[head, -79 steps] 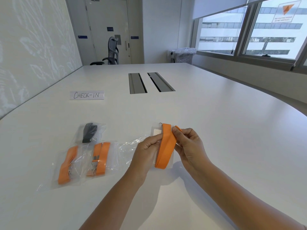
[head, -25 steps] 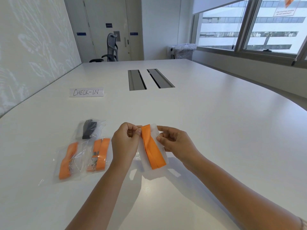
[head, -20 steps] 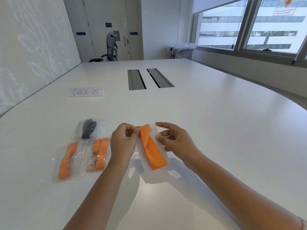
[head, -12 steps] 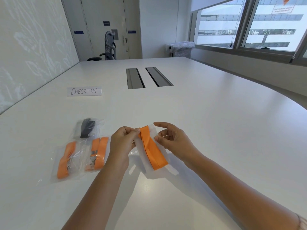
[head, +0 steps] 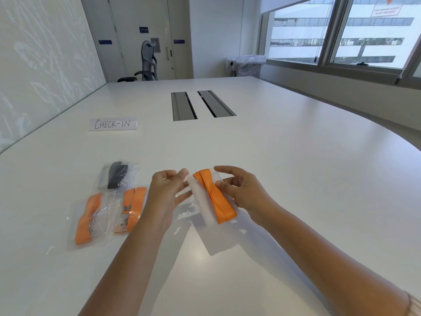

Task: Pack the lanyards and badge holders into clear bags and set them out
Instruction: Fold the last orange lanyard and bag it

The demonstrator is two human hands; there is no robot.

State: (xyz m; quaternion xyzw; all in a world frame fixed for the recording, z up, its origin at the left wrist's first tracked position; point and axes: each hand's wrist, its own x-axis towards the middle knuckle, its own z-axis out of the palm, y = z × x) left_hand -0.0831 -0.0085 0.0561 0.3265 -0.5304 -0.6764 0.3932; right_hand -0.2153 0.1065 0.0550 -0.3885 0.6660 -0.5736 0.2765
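My right hand (head: 243,195) holds a folded orange lanyard (head: 216,201) against a frosted badge holder (head: 202,201), thumb on the strap and fingers behind, just above the white table (head: 296,179). My left hand (head: 166,195) is beside the holder's left edge with thumb and fingers apart; its lower fingers reach toward the holder and a crumpled clear bag (head: 186,209) under it. To the left lie three packed clear bags: one with a black lanyard (head: 116,176) and two with orange lanyards (head: 87,220) (head: 132,208).
A paper sign reading CHECK-IN (head: 113,124) lies behind the packed bags. Two grey cable slots (head: 200,106) are set into the table's middle. An office chair (head: 148,62) and a lined bin (head: 249,65) stand past the far end.
My left hand has let go of the lanyard's top end and spread its fingers. The lanyard and holder now sit in my right hand alone, tilted a little more.
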